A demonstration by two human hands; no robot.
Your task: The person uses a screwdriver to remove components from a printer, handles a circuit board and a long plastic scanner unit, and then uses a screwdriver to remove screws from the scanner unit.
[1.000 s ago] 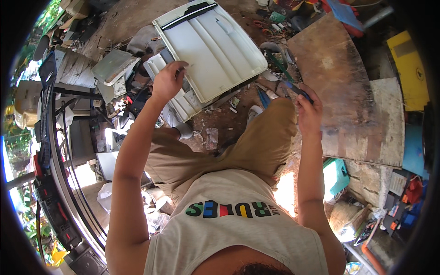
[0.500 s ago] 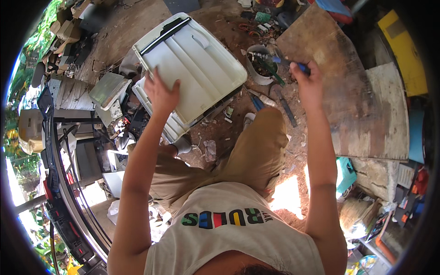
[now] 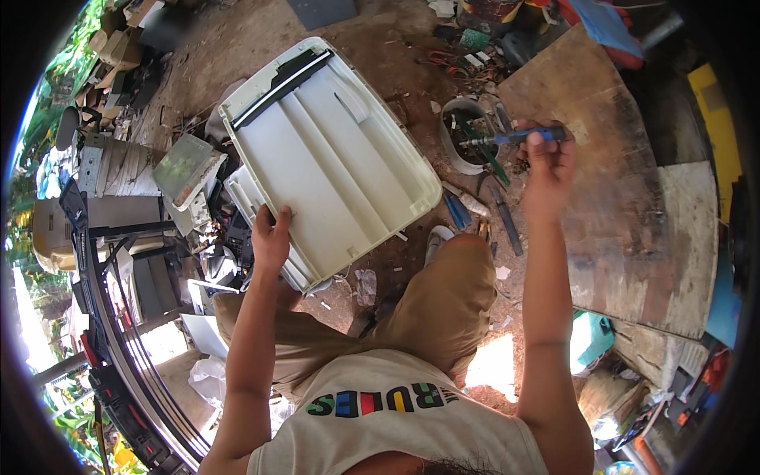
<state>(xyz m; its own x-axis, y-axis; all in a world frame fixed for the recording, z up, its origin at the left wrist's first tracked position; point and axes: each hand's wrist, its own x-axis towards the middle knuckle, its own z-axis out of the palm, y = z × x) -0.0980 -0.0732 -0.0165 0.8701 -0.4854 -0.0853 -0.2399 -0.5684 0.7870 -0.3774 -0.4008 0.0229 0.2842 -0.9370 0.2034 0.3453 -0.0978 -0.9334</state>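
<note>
A pale plastic cover (image 3: 332, 170), roughly rectangular with shallow ribs and a black strip (image 3: 281, 89) along its far end, lies slanted in front of me. My left hand (image 3: 271, 240) grips its near left edge, thumb and finger at the rim. On the right, my right hand (image 3: 548, 158) is closed round the blue handle of a screwdriver (image 3: 514, 137). The metal shaft points left, over a round white bucket (image 3: 445, 136) with dark and green scraps inside. What lies beneath the cover is hidden.
Blue-handled pliers (image 3: 457, 210) and a dark flat bar (image 3: 507, 222) lie on the dirt floor near my knee. A large wooden board (image 3: 602, 190) takes up the right side. Scrap parts and a clear plastic case (image 3: 184, 168) crowd the left.
My left hand has gone from lying spread on the cover to gripping its near left edge. The right hand with the screwdriver has moved slightly right and nearer. The cover has shifted slightly.
</note>
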